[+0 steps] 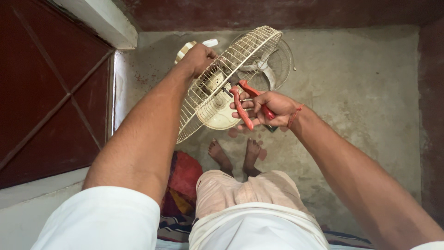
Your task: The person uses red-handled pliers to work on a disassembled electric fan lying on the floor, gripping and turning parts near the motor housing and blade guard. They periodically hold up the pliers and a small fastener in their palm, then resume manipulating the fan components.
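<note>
A cream wire fan guard (pixel 240 60) with its motor hub (pixel 215 82) is held up at an angle in front of me. My left hand (pixel 200 58) grips the back of the fan body, behind the wire grille. My right hand (pixel 268 109) is closed around pliers with red handles (pixel 240 109), and the pliers' nose points in at the hub through the grille. The handles are spread apart. A second wire guard with fan blades (pixel 273 69) lies on the floor behind.
A concrete floor (pixel 360 92) spreads below, with my bare feet (pixel 233 155) on it. A dark red door (pixel 51 92) stands at the left, a white ledge (pixel 99 18) above it. A red and striped cloth (pixel 185 180) lies beside my legs.
</note>
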`<move>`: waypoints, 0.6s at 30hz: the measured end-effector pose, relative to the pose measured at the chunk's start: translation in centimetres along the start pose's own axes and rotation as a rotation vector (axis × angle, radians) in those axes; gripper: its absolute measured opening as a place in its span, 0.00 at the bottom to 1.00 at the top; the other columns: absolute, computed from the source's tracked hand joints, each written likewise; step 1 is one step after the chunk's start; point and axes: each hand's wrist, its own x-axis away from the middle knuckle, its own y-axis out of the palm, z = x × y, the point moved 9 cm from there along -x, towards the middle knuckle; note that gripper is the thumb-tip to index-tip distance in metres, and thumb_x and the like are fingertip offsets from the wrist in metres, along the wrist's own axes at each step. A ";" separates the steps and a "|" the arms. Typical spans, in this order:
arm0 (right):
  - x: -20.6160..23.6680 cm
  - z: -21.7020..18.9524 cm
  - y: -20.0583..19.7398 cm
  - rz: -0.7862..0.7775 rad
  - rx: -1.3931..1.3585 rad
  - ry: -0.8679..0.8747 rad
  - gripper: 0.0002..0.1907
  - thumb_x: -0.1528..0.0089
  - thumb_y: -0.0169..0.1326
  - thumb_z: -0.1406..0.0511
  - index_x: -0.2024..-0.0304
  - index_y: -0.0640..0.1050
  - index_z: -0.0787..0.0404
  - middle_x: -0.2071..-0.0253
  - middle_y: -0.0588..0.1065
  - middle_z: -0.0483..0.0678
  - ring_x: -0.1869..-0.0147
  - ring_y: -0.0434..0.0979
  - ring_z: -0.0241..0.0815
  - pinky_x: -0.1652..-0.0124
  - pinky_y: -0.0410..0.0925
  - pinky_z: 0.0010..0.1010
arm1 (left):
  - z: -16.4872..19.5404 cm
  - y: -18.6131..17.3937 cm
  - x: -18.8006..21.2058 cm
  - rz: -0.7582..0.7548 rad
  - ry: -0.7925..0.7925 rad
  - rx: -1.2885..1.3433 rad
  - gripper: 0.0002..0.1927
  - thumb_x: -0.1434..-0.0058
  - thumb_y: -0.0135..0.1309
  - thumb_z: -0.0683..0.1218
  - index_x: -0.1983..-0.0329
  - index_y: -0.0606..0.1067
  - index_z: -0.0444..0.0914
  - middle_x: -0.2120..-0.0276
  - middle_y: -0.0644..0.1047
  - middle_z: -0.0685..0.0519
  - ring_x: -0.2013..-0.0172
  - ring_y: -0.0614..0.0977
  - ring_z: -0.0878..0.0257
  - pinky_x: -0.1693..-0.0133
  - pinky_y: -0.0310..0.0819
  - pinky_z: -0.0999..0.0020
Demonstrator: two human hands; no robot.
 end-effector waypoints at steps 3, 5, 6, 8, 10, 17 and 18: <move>-0.1 -0.1 -0.4 0.013 0.012 0.006 0.32 0.46 0.39 0.79 0.38 0.66 0.63 0.45 0.73 0.55 0.39 0.78 0.52 0.46 0.74 0.57 | 0.0 0.1 0.2 -0.008 -0.023 0.037 0.16 0.41 0.66 0.54 0.60 0.84 0.36 0.70 0.83 0.48 0.72 0.81 0.65 0.67 0.75 0.65; -0.1 -0.2 -0.3 -0.010 -0.036 0.005 0.26 0.43 0.40 0.78 0.41 0.66 0.63 0.46 0.74 0.55 0.41 0.78 0.52 0.46 0.76 0.56 | 0.2 0.2 0.2 -0.007 -0.022 0.041 0.16 0.42 0.67 0.53 0.61 0.84 0.36 0.70 0.84 0.48 0.71 0.81 0.65 0.66 0.75 0.64; -0.2 -0.2 -0.2 -0.021 -0.060 0.006 0.23 0.41 0.40 0.78 0.43 0.66 0.63 0.46 0.74 0.54 0.41 0.78 0.51 0.47 0.77 0.55 | 0.2 0.2 0.3 -0.007 -0.024 0.043 0.16 0.42 0.67 0.53 0.61 0.84 0.36 0.70 0.84 0.48 0.71 0.81 0.65 0.66 0.75 0.64; -0.1 -0.4 -0.1 0.001 -0.056 -0.009 0.23 0.39 0.42 0.76 0.41 0.69 0.60 0.50 0.75 0.54 0.47 0.79 0.48 0.54 0.77 0.46 | 0.2 0.2 0.3 -0.009 -0.035 0.037 0.16 0.42 0.67 0.53 0.61 0.84 0.36 0.69 0.84 0.48 0.71 0.82 0.65 0.66 0.75 0.65; 0.0 -0.5 0.0 0.034 -0.040 -0.011 0.18 0.37 0.43 0.75 0.45 0.68 0.58 0.52 0.76 0.54 0.52 0.80 0.46 0.59 0.76 0.40 | 0.1 0.1 0.2 -0.008 -0.042 0.021 0.16 0.42 0.67 0.53 0.61 0.84 0.36 0.69 0.84 0.48 0.70 0.82 0.65 0.65 0.76 0.65; 0.7 -0.8 0.9 0.171 0.138 0.009 0.20 0.36 0.46 0.75 0.44 0.69 0.52 0.61 0.74 0.48 0.64 0.74 0.39 0.67 0.71 0.33 | 0.2 0.1 0.0 -0.001 0.002 -0.007 0.16 0.42 0.67 0.53 0.61 0.84 0.36 0.68 0.84 0.48 0.69 0.82 0.64 0.65 0.76 0.64; 0.6 -0.9 1.0 0.175 0.170 0.003 0.21 0.36 0.46 0.74 0.42 0.71 0.52 0.62 0.74 0.47 0.65 0.73 0.37 0.67 0.72 0.32 | 0.2 0.1 0.0 -0.004 0.004 0.003 0.15 0.42 0.67 0.53 0.61 0.84 0.36 0.68 0.84 0.48 0.70 0.82 0.64 0.65 0.76 0.64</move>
